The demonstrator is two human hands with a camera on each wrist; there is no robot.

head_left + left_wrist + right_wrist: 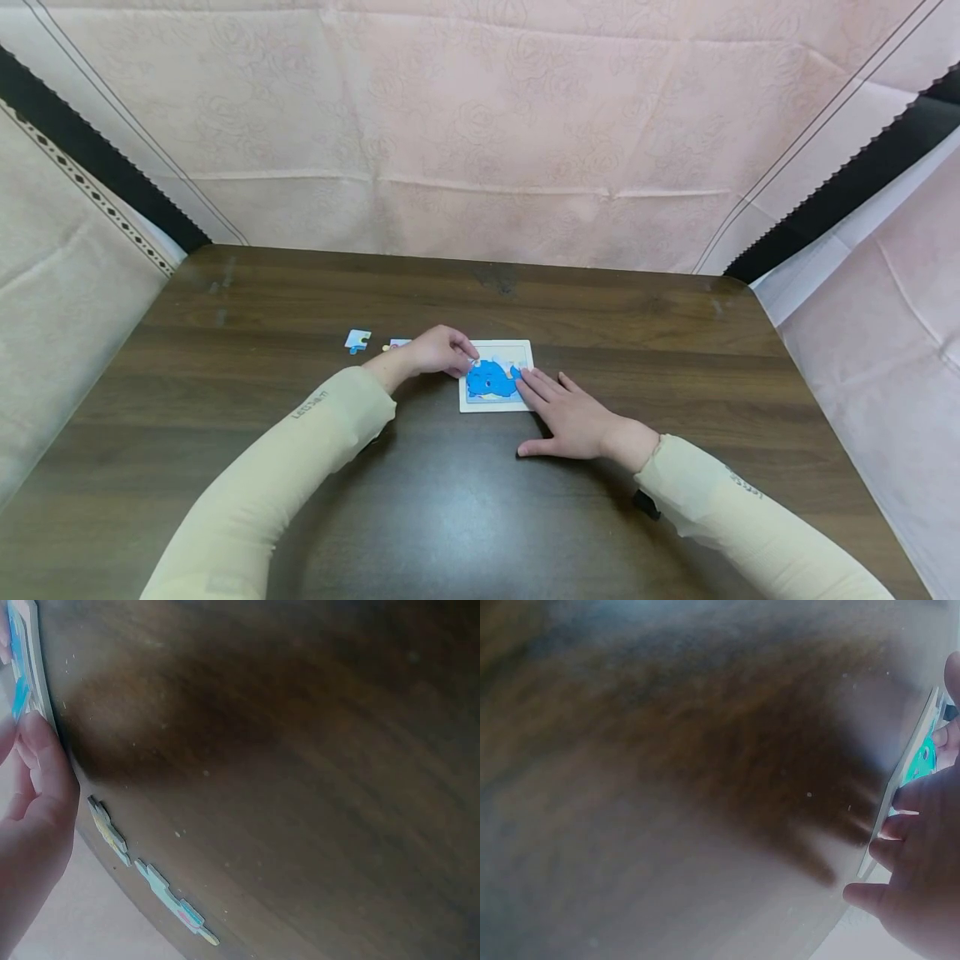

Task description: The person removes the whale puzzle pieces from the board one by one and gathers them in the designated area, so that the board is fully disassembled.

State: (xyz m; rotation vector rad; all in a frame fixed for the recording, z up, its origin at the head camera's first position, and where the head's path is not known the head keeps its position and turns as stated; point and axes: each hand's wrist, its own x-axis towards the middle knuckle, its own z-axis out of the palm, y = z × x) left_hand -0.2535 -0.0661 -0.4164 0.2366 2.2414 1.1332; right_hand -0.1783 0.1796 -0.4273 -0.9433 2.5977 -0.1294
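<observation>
Fitting pieces into the puzzle board (495,407), by the look of it; whale picture (491,379) seems mostly filled. Next move probably calls for lining up the piece at the left edge, then pressing it flush. Board sits flat on the table (465,517), between the hands. Left hand (435,352): grip pinched narrow on what looks like a blue-edged piece (20,701), outline mostly hidden. Right hand (573,421): grip wide, fingers straight, touching the board's right side, holding nothing, likely bracing. Two loose pieces (357,340) lie left of the board.
</observation>
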